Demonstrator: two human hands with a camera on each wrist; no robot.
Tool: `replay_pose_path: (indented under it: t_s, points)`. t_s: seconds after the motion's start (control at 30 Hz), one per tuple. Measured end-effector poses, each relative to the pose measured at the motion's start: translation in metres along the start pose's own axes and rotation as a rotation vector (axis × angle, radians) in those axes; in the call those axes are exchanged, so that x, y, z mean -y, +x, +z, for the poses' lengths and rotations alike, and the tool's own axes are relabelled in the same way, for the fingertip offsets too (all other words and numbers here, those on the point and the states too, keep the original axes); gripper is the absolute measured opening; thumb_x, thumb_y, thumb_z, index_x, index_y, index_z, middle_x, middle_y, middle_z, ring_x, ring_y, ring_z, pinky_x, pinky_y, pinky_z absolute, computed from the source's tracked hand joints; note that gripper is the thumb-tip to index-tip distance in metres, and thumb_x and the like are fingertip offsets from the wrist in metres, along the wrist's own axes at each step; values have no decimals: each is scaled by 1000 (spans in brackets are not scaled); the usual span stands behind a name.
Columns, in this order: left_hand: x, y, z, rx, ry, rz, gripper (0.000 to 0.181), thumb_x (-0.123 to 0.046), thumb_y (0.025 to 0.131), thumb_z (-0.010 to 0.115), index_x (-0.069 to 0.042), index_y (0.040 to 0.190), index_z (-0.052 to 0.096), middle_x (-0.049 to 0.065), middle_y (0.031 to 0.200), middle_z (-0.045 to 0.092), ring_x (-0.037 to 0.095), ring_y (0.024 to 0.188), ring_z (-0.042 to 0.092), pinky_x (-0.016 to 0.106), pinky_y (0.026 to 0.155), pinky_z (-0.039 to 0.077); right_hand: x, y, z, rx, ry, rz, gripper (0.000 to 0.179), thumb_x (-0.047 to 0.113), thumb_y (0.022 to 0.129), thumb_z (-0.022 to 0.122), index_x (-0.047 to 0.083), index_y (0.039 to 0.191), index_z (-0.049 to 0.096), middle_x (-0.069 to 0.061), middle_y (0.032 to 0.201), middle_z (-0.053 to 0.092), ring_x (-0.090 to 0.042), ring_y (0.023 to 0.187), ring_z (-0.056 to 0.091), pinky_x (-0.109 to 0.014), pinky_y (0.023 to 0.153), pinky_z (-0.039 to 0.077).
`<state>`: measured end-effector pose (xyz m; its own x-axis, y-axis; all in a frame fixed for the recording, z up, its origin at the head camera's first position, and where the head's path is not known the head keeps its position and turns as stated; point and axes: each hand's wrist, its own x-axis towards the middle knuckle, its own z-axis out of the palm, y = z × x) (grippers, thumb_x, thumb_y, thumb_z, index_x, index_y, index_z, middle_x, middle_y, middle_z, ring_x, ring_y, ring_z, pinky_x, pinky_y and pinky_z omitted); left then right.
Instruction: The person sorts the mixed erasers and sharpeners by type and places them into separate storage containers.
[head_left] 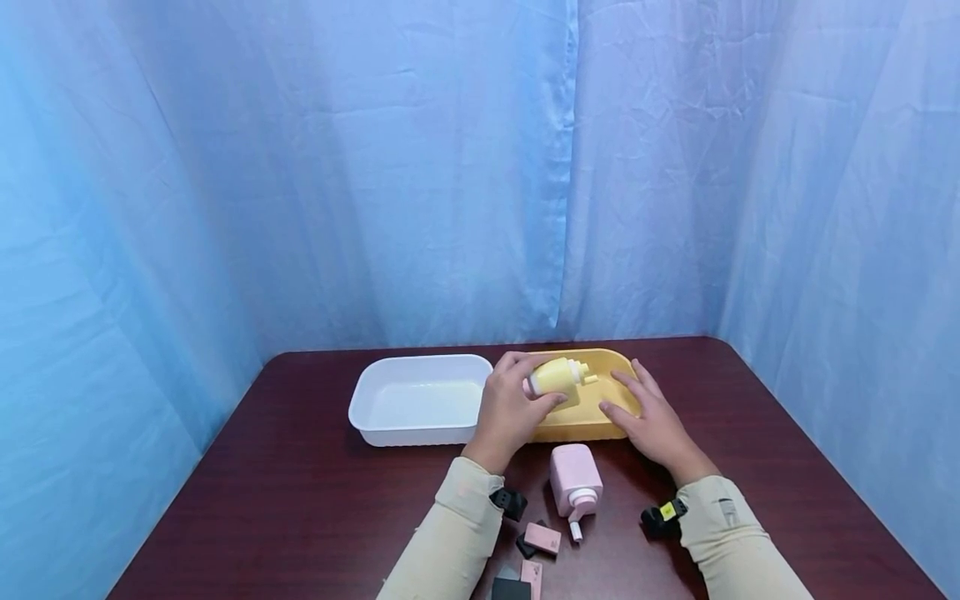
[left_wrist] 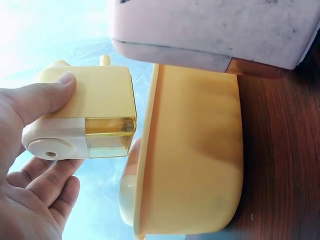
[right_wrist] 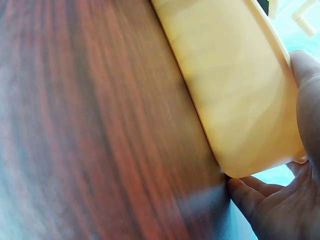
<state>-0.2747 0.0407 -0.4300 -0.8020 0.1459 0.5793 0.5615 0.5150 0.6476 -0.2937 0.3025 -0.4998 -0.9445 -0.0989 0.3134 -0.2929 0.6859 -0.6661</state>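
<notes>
My left hand [head_left: 513, 404] holds a yellow crank pencil sharpener [left_wrist: 100, 95] over the yellow tray [head_left: 573, 432], with the thumb on its side. The sharpener is tilted in the head view, its crank end toward the right. A see-through yellow drawer shows on it in the left wrist view. At the tray's right end, my right hand [head_left: 652, 421] grips the front corner: the thumb lies at the rim and the other fingers reach round the end wall. A pink pencil sharpener [head_left: 576, 471] lies on the table between my forearms, its crank toward me.
A white tray [head_left: 420, 435] stands left of the yellow one. Nearer me on the dark red wooden table [head_left: 300, 517] are small pink blocks [head_left: 542, 538] and dark blocks [head_left: 512, 589], partly overlapping. Blue curtains [head_left: 450, 167] hang behind the table and at both sides.
</notes>
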Motion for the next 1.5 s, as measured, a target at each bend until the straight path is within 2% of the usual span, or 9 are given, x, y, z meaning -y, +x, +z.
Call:
replay_pose_path:
  t_s: [0.23,0.43,0.83,1.2,1.5]
  points:
    - [1,0,3,26,41,13,55,-29,76,95,-19,126,74,0,117,66,15,106,61,29,88,56,-1,0,0,0,-1,3,70,42,99,69,5,154,47,-22,172,12,-52,153,21,-72,115,27]
    - [4,-1,7,62,45,-1,55,-31,77,94,-18,127,74,1,119,66,12,97,60,22,80,55,-2,0,1,-2,-3,7,70,42,98,70,5,153,48,-21,172,12,-51,153,21,-72,116,27]
    - [13,-3,12,71,54,-6,54,-27,76,94,-15,125,74,0,116,66,10,88,58,19,72,51,-2,1,2,-3,1,10,69,41,98,70,5,153,48,-20,173,11,-51,154,20,-72,117,26]
    - [16,-5,15,105,93,-19,57,-27,76,95,-16,128,74,1,116,67,14,100,64,26,85,56,-1,1,3,0,-7,10,69,42,99,68,6,154,47,-20,173,11,-51,153,21,-72,116,27]
    - [16,-6,18,122,145,-10,57,-29,74,96,-16,126,75,0,116,66,14,102,65,28,90,56,-3,1,3,8,-10,17,70,44,100,68,7,155,46,-19,173,10,-51,154,20,-73,116,26]
